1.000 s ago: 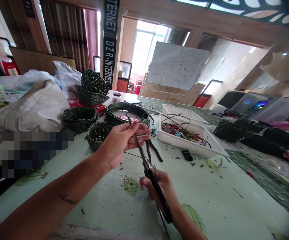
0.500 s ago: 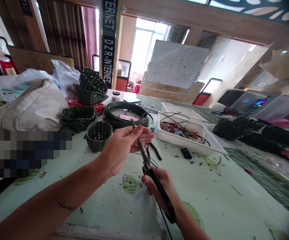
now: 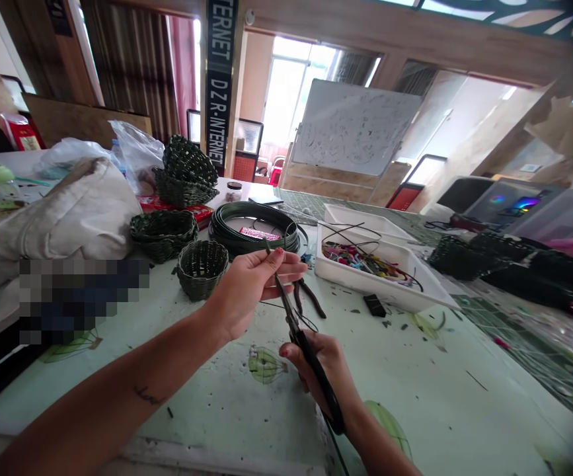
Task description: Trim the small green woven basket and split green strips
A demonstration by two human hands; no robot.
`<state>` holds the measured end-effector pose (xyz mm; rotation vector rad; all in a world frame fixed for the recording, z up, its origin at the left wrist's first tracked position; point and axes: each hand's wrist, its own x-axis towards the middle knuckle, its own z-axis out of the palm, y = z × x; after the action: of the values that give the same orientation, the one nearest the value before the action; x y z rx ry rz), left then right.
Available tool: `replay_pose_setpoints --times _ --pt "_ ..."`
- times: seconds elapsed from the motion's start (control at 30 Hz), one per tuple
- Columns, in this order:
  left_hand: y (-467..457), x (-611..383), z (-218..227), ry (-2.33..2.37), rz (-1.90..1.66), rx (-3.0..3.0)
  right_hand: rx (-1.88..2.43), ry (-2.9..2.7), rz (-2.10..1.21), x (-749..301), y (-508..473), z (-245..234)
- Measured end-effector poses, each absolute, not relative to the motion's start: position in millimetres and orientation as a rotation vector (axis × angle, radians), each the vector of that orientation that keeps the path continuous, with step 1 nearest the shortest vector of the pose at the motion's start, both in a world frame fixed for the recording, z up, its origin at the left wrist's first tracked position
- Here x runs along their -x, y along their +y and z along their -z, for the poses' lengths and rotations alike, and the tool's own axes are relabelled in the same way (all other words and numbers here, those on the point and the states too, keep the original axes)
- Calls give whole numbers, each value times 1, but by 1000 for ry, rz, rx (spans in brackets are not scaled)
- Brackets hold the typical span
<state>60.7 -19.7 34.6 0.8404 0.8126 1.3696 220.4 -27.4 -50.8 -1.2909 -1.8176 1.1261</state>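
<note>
Between the thumb and fingers of my left hand [image 3: 249, 287] is a thin dark strip [image 3: 267, 246], its short end showing above the thumb. My right hand [image 3: 333, 363] grips black-handled scissors [image 3: 322, 378], their blades slanting up to my left fingertips. Whether the blades touch the strip I cannot tell. Another length of dark strip [image 3: 336, 446] runs down below my right hand to the bottom edge. Dark-handled pliers [image 3: 313, 301] lie on the table just beyond the scissors. Left of my left hand stands a small woven basket [image 3: 201, 271].
A coil of dark green strip [image 3: 221, 231] lies behind my hands. More woven baskets [image 3: 163, 235] stand at the left, near a pale cloth bag [image 3: 68, 211]. To the right are a white tray [image 3: 385, 295] of colourful bits and a black clip [image 3: 375, 305]. Scraps dot the table [image 3: 207, 410].
The scissor blades have drawn back slightly from my left thumb, and less blade shows near it. My left hand keeps its pinch. The whole view has shifted a little.
</note>
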Motion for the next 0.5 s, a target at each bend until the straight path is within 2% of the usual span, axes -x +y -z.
replay_pose_setpoints --times 0.5 --pt "-14 -43 -45 536 -1403 -822 1196 -1835 -1247 -225 -31 41"
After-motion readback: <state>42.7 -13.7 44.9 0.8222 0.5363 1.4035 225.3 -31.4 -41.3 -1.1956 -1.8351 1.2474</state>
